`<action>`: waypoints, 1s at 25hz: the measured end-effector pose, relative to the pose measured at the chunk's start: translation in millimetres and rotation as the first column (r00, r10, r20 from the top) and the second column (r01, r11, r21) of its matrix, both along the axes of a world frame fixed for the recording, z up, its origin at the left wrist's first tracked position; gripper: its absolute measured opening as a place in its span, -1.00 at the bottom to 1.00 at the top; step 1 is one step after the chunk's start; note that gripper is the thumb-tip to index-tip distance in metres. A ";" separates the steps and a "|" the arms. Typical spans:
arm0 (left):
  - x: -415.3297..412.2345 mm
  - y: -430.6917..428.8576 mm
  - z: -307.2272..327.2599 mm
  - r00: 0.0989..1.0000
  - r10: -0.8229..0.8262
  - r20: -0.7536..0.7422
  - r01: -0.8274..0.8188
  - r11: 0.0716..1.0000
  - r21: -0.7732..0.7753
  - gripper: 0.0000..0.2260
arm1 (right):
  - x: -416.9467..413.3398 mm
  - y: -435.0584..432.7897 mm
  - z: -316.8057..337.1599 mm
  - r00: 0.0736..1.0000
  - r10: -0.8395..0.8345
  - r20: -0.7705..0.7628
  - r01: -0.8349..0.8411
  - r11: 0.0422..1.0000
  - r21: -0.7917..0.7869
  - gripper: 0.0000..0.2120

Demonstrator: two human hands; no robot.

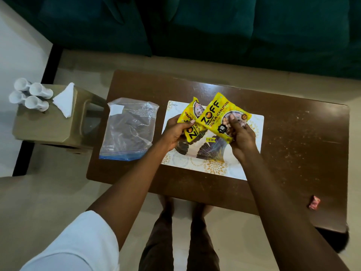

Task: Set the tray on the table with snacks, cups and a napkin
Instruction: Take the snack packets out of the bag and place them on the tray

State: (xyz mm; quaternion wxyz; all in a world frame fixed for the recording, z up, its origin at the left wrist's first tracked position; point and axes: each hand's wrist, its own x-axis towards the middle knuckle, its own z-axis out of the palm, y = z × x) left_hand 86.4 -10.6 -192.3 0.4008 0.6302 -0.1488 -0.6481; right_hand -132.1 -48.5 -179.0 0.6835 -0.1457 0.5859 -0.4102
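Note:
A white tray (pixel 252 153) with gold patterns lies flat on the brown table (pixel 293 133). Above it I hold two yellow snack packets. My left hand (pixel 173 132) grips the left packet (pixel 188 114). The right packet (pixel 216 116) overlaps it, and my right hand (pixel 242 137) holds that one by its lower right end. Several white cups (pixel 31 94) lie on their sides on a low olive stool (pixel 46 128) at the left. A folded white napkin (pixel 65 100) rests beside them on that stool.
An empty clear zip bag (pixel 129 130) with a blue seal lies on the table left of the tray. A small red wrapper (pixel 314 202) sits near the table's front right corner. A dark green sofa (pixel 195 26) runs behind the table. My legs stand at the table's front edge.

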 end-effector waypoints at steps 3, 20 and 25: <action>15.7 -0.7 -5.6 0.998 0.003 0.063 -0.004 1.000 0.020 -0.65 | -21.3 -4.0 -12.0 0.988 -0.040 0.147 0.039 0.999 0.010 -0.60; 32.1 -18.8 -61.9 0.932 -0.211 0.294 0.148 0.963 0.223 -0.77 | 40.3 4.4 -72.5 0.948 0.315 -0.037 -0.310 0.945 0.105 -0.87; 26.3 -20.6 -88.9 0.875 -0.066 0.480 -0.032 0.980 0.194 -0.75 | 41.5 10.9 -108.3 0.922 0.370 -0.115 -0.338 0.913 0.227 -0.77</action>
